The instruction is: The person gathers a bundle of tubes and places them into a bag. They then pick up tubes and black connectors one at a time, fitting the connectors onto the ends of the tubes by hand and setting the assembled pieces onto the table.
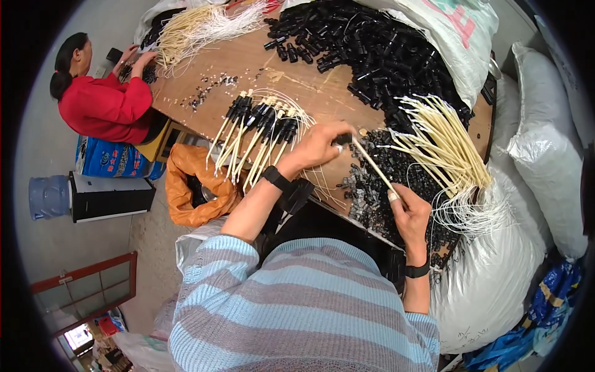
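Note:
Over the near edge of the table, my left hand [317, 146] is closed on a small black plastic socket [342, 139]. My right hand [410, 214] pinches the lower end of a cream sleeved wire [373, 165]. The wire slants up to the left, and its upper end meets the socket or lies right by it; which one I cannot tell. Left of my left hand lies a row of finished-looking pieces, black sockets on cream sleeved wires [257, 127]. Beneath the held wire spreads a heap of small black clips [396, 162]. Beside my right hand rests a bundle of cream wires [449, 149].
Black tubular sockets [384, 53] are piled at the back, spilling from a white sack [455, 43]. A person in red [105, 102] works at the left end of the table [297, 80]. An orange sack [197, 186] and full white sacks [496, 266] flank me.

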The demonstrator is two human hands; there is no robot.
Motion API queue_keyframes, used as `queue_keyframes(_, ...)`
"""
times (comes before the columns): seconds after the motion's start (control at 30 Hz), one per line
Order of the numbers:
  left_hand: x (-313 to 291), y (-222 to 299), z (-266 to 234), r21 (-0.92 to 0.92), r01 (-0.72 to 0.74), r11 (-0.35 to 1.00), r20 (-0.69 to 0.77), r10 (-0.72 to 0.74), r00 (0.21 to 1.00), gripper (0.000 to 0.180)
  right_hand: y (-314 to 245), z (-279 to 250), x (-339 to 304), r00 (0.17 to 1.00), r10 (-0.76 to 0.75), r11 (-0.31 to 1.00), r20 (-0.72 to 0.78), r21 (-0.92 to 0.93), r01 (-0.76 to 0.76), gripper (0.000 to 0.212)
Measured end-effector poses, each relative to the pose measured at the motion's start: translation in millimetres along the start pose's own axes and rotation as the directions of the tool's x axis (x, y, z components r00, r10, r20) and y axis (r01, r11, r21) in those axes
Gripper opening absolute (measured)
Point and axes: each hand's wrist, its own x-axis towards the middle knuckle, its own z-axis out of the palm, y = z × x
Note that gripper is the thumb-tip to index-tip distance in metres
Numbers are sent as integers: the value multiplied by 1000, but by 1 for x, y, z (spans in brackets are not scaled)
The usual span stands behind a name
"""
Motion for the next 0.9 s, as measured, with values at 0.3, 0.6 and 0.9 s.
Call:
queue_keyframes(0.3, -9, -9, -6, -112, 31, 993, 26, -28, 999, 43, -2, -7, -8, 999, -31, 999, 12, 22, 30, 16)
queue_keyframes(0.6, -19, 64, 39, 170, -407, 897, 236, 364, 901, 33, -10, 34, 4, 994, -106, 951, -2, -292, 101, 33)
queue_keyframes(0.9, -40, 6, 25, -374, 564, 736, 111, -568, 816, 29, -17, -6, 14, 990, -83, 874, 116, 485, 17, 9)
